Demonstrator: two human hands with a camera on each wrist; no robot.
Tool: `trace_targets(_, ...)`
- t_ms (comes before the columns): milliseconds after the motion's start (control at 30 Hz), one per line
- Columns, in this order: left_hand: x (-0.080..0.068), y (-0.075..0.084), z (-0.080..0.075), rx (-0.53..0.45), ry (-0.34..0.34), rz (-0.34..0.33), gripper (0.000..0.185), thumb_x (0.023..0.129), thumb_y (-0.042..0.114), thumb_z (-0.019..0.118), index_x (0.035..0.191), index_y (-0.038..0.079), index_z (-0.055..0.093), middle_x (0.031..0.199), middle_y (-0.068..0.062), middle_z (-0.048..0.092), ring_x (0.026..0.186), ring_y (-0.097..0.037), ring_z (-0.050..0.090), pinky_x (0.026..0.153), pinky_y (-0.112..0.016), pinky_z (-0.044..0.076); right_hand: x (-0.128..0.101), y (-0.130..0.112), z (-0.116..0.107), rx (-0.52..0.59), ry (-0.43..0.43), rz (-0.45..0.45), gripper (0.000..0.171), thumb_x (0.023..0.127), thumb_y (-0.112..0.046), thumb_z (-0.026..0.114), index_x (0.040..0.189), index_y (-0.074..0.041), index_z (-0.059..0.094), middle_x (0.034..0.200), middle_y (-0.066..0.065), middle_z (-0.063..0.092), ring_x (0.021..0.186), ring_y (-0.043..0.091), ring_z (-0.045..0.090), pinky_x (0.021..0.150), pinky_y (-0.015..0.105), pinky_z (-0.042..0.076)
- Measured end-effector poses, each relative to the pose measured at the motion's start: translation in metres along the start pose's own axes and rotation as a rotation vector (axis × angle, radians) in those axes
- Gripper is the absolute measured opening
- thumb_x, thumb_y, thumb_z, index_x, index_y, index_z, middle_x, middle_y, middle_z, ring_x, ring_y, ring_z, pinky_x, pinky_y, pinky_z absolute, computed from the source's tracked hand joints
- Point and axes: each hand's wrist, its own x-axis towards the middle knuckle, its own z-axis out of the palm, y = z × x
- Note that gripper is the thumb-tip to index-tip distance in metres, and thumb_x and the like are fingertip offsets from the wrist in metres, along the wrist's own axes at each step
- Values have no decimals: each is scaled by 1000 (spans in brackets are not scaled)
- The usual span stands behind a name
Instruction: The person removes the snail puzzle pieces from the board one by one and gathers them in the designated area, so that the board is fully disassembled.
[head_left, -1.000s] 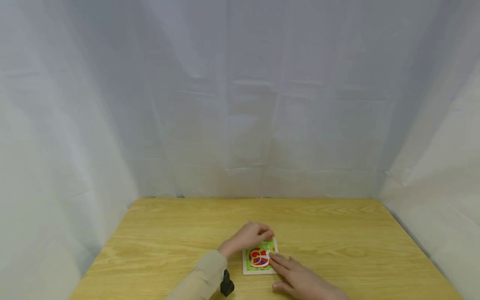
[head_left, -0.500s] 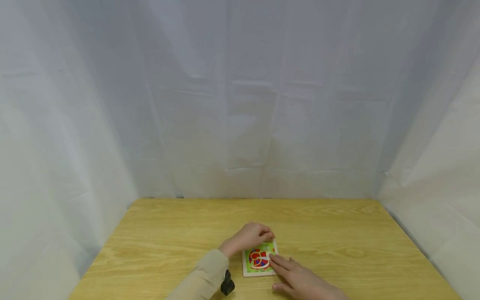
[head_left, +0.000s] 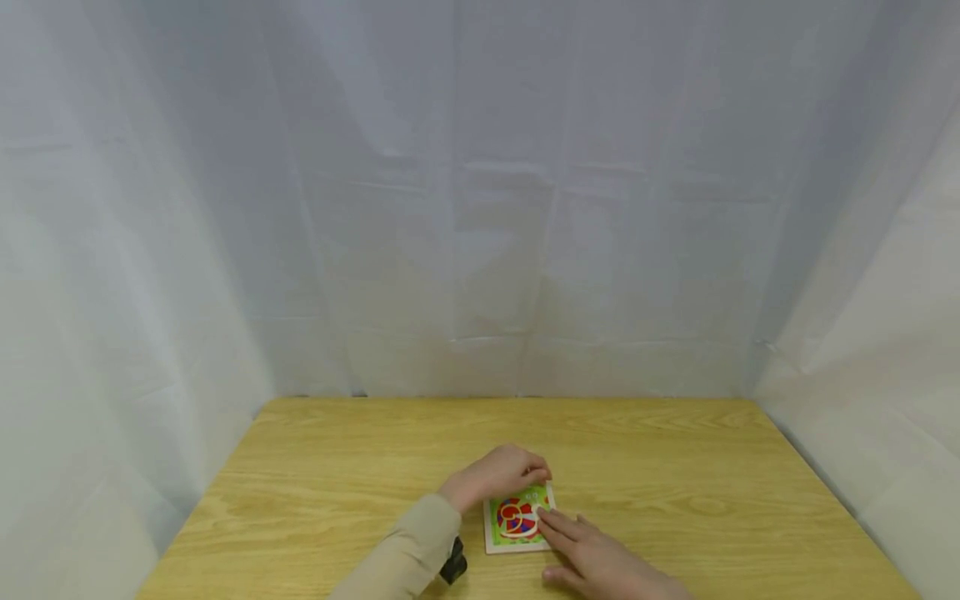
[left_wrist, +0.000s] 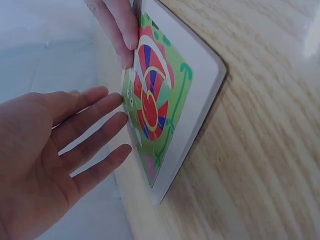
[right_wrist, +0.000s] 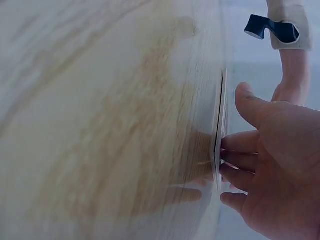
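Little changed from the earlier head frames: puzzle board point(head_left: 517, 522) a touch lower in the frame than a second before, both hands in the same places on it; left hand point(head_left: 497, 473) at the board's far edge as before, fingers curled over the upper rim, whether pinching it or only resting cannot be told; right hand point(head_left: 600, 560) spread flat and relaxed, straight fingertips point(left_wrist: 116, 116) touching the board's right side and the picture on it.

Board lying flat on the wooden table point(head_left: 675, 467), lower centre of the head frame, slightly below the table's middle; near square, long axis hard to tell, edges running roughly up-down in the frame with a slight tilt; red and blue snail picture on green, white border point(left_wrist: 202, 87) around it; beige sleeve point(head_left: 405, 558) at lower left of the board, black strap point(head_left: 453, 568) beside it.
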Motion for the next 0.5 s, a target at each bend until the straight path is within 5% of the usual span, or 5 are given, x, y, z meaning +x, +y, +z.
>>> trace_targets(267,4,0,-1,36,-23,66,25,98,24,43,109,18,65,107,8,66,93,0,59,84,-19,46,0,1,2,-17,15,-4,66,94,-54,35,142,-8,33,148,9,30,132,26,33,99,53,34)
trace_targets(500,6,1,1,38,-17,22,24,98,25,43,106,20,64,105,10,65,91,-1,57,83,-20,46,3,1,1,-25,16,9,66,94,-53,34,141,-8,35,147,9,31,132,26,34,98,55,34)
